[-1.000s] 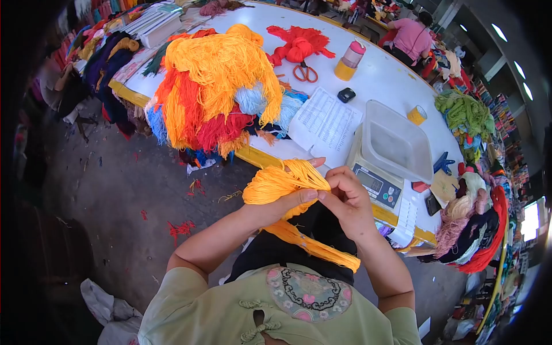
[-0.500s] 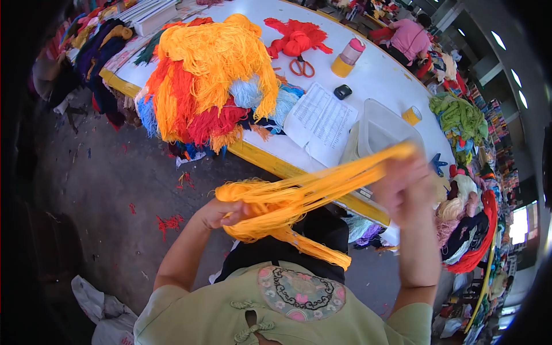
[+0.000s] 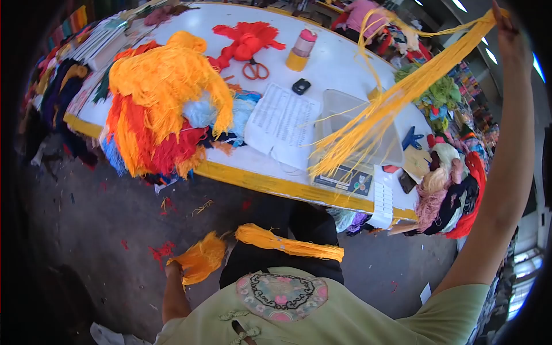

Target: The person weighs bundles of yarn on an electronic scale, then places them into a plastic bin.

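At the upper right my right hand point(image 3: 507, 37) is raised, its fingers closed on one end of a long bundle of yellow yarn point(image 3: 402, 95), whose loose ends hang over the clear plastic box and scale. Low on the left, my left hand point(image 3: 172, 269) grips another orange-yellow bunch point(image 3: 202, 256), which partly hides the fingers. A folded orange-yellow skein point(image 3: 290, 244) lies across my lap. On the table's left part a big heap of orange yarn point(image 3: 152, 86) rests over red and blue yarn.
The white table point(image 3: 230, 167) has a yellow edge. On it are red yarn point(image 3: 247, 41), orange-handled scissors point(image 3: 255, 70), a printed sheet point(image 3: 282, 121), a black object point(image 3: 301, 86), a pink-topped cone point(image 3: 302, 50) and a clear box point(image 3: 339, 106). A person in pink point(image 3: 365, 16) is beyond.
My right hand has swung up and right, drawing out the yellow strands. My left hand has moved down and left with a separate bunch. The skein on my lap now shows fully.
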`<state>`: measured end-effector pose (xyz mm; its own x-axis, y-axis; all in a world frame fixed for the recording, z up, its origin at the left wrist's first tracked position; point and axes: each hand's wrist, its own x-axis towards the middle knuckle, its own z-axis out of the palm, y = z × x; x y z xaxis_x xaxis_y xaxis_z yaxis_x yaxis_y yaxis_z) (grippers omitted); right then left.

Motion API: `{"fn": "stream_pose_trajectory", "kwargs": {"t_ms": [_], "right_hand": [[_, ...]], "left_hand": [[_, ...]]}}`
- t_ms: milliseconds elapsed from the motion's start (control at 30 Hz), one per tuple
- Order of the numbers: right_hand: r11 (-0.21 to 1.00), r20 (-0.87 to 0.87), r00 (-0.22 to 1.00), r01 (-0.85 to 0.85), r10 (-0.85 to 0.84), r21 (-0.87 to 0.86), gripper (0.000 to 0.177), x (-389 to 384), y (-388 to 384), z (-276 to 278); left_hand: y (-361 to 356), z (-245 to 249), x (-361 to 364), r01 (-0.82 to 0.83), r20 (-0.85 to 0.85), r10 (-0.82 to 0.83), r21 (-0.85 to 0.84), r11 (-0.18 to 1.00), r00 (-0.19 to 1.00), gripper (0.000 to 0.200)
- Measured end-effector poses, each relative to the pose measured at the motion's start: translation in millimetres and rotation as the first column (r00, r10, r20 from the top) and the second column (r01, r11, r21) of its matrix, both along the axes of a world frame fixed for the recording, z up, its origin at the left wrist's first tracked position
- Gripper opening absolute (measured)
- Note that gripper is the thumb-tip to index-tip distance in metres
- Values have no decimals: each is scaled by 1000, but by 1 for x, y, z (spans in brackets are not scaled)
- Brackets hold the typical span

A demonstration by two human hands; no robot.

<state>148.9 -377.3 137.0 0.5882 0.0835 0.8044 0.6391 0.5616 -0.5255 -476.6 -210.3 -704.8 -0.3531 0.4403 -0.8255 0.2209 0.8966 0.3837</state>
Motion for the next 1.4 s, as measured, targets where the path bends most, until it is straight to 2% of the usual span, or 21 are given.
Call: {"fn": "stream_pose_trajectory", "kwargs": {"t_ms": [67,133,200,233,267,300,367,433,500,567,700,767,800,833,900,967,1100,1133,1233,1333,1400], "right_hand": [[995,-49,993,104,-104,3,30,-4,7,-13],[996,-89,996,19,-27,-91,28,3,11,-42],[973,54,995,-68,82,-222,18,47,1,-91],[918,74,989,-89,127,-387,24,67,-9,-129],[726,249,959,269,-137,-633,30,54,-16,-172],[479,246,969,214,4,-851,32,44,-29,-210],[58,625,765,625,155,-779,22,29,-56,-301],[-32,649,732,669,207,-743,16,-7,-80,-345],[61,673,725,673,149,-738,13,-33,-102,-370],[185,653,756,649,-46,-738,18,-60,-110,-381],[412,495,812,583,-309,-700,32,-110,-110,-399],[575,443,892,409,-89,-708,31,-127,-102,-413],[609,280,959,198,41,-768,29,-142,-91,-418],[617,109,978,-23,175,-787,28,-159,-78,-422],[605,-229,954,-301,195,-737,22,-197,-56,-412],[601,-453,854,-507,254,-618,18,-213,-42,-408],[584,-468,841,-530,270,-615,11,-205,-45,-413],[596,-484,833,-538,269,-596,7,-203,-48,-414],[683,-493,805,-565,331,-463,6,-200,-48,-427],[567,-801,540,-756,258,-328,7,-201,-61,-415],[574,-820,500,-771,278,-276,8,-200,-59,-408]], "left_hand": [[12,17,7,13,172,-13,3,1000,985,19],[20,68,41,81,382,-100,65,995,919,24],[28,97,69,59,568,-131,143,988,813,30],[31,113,82,39,650,-147,178,983,745,32],[30,141,99,41,663,-179,218,975,727,35],[29,176,117,39,675,-209,258,965,708,38],[32,217,130,28,701,-260,324,946,664,43],[36,237,137,2,736,-295,371,929,609,46],[37,265,142,-16,749,-336,420,907,571,46],[31,295,155,-35,718,-392,501,865,575,46],[10,342,185,-53,789,-468,529,847,398,43],[-6,352,208,-20,784,-604,612,790,144,45],[-25,375,230,-4,763,-635,640,768,121,47],[-46,398,254,11,739,-666,669,744,96,50],[-67,401,280,40,703,-705,710,703,-92,57],[-79,399,299,70,614,-773,788,612,-156,58],[-91,407,312,131,650,-755,759,638,-91,47],[-92,407,314,122,713,-697,701,702,-82,41],[-94,407,317,117,711,-696,703,702,-97,39],[-97,400,321,121,733,-674,681,723,-98,40],[-98,399,323,122,773,-622,634,763,-126,40]]}}
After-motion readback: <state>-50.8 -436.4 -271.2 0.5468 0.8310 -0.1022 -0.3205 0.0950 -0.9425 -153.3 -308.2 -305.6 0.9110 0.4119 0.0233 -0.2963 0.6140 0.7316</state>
